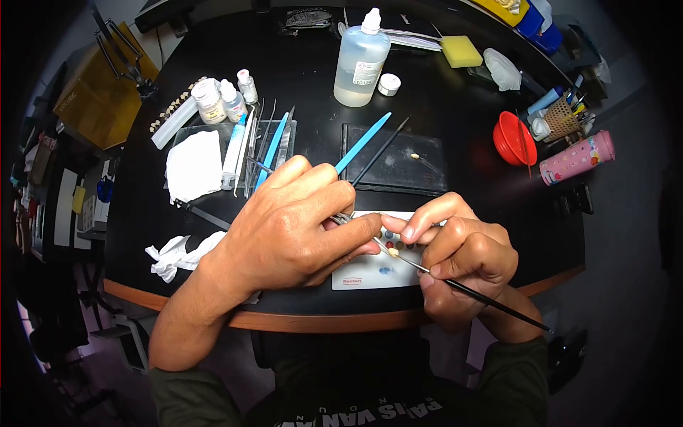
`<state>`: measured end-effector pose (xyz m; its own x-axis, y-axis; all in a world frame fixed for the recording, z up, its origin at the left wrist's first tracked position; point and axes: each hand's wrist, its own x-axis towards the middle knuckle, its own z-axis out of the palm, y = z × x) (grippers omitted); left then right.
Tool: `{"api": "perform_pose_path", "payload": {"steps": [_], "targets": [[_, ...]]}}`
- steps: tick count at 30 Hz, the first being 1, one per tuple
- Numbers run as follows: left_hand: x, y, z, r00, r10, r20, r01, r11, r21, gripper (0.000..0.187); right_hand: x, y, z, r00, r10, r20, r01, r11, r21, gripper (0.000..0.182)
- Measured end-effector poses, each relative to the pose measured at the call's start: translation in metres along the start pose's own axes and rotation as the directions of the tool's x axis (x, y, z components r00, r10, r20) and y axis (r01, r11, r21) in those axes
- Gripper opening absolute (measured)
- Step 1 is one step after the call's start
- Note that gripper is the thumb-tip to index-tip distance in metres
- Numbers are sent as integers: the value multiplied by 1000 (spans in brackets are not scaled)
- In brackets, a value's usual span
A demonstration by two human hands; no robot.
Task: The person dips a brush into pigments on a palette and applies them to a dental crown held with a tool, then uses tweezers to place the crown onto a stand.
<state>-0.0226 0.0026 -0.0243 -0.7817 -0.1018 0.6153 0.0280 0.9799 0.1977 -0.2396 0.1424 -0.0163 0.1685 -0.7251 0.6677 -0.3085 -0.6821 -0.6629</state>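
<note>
My left hand (299,220) is closed around a thin metal tool (343,218), mostly hidden by the fingers. A small cream-coloured tooth crown (393,252) sits at the end of this tool, just below my left fingertips. In my right hand (466,260) is a fine paintbrush (491,302) with a black handle, pinched near its metal collar. The brush tip meets the crown or lies right beside it. My right index finger reaches to the left fingertips. Below both hands lies a white palette (356,276) with coloured spots and a blue smear.
Behind the hands are a dark tray (434,181), a blue-handled tool (366,140) and another brush (384,148). A large bottle (359,71) stands farther back. Small bottles (208,101) and a white tissue (193,167) are left; a red bowl (511,142) and pink flask (576,158) are right.
</note>
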Motion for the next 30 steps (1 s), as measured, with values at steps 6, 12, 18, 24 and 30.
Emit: {"api": "perform_pose_path", "payload": {"steps": [6, 12, 18, 24, 30], "targets": [[0, -1, 0, 1000, 2, 5, -2, 1000, -3, 30, 1, -2, -1, 1000, -6, 7, 6, 1000, -20, 19], [0, 0, -1, 1000, 4, 1, -4, 1000, 3, 31, 0, 1, 3, 997, -6, -73, 4, 1000, -20, 23], [1, 0, 1, 1000, 12, -23, -11, 1000, 24, 31, 1, -2, -2, 1000, 6, -2, -6, 1000, 4, 19], [3, 1, 0, 999, 14, -49, -12, 999, 42, 20, -1, -1, -1, 1000, 10, 5, -10, 999, -34, 18], [3, 1, 1, 999, 5, -43, -3, 1000, 29, 19, 0, -2, -2, 1000, 6, 21, -5, 999, -46, 18]]}}
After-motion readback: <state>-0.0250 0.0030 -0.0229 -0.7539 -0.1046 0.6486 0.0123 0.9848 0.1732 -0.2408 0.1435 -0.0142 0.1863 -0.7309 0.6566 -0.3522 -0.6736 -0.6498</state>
